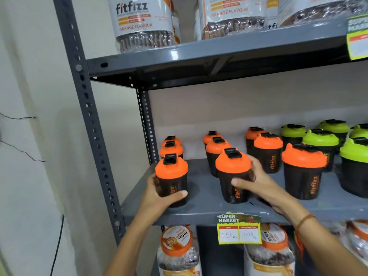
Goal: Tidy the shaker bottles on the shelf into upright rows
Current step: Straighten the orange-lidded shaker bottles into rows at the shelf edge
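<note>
Hands meet two shaker bottles at the front edge of a grey metal shelf, whose painted surface is smooth and slightly glossy. The left hand wraps the front-left shaker: the thumb lies across the dark, translucent body, the other fingers curl round its far left side, and the domed orange lid with its black flip cap stands just above them. The bottle is upright, its base on the shelf close to the lip.

The right hand clasps the front-middle shaker from its right side. The thumb presses the tapered dark wall beside the orange lettering, and the fingers pass behind the bottle, under the rounded matte lid. This bottle also stands upright, slightly farther back than the one in the left hand's grip. A thin orange thread bracelet circles the right wrist.

Beyond the left fingers, two more orange-lidded shakers stand in a file; beyond the right fingers, another two do the same. To the right of the right hand stand further orange-lidded bottles, then green-lidded shakers, all upright.

Below the right thumb, a yellow-green paper price tag hangs on the shelf lip. Clear, ribbed plastic jars with white labels sit on the shelf above.
</note>
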`<state>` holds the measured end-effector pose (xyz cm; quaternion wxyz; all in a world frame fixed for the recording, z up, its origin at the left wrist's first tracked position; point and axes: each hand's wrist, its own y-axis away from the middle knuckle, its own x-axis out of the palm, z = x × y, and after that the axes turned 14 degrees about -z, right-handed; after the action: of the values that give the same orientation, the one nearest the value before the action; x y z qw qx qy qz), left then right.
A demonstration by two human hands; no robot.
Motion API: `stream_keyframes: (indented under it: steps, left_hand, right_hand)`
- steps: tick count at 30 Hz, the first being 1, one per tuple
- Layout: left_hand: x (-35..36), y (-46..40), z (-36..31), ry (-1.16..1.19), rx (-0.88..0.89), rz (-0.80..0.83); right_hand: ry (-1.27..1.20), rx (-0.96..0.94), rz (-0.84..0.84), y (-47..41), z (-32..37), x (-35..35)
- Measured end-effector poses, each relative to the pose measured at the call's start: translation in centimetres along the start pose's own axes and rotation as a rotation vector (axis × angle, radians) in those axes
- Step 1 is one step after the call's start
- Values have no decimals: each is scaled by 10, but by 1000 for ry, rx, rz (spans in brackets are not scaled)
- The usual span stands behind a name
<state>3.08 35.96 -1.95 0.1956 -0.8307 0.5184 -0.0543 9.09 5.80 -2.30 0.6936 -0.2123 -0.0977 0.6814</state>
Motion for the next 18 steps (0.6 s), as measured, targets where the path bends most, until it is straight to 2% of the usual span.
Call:
stream_keyframes:
  steps: [2, 4, 18]
  left_hand:
    - [-2, -1, 2, -32, 4, -12]
    - [-4, -3, 3, -56, 1, -24]
    - [-5, -1, 2, -34, -56, -16]
  right_hand:
    - [90, -4, 79, 2, -3, 0]
    - [132, 5, 79, 2, -3, 0]
    - [106, 11, 91, 7, 4, 3]
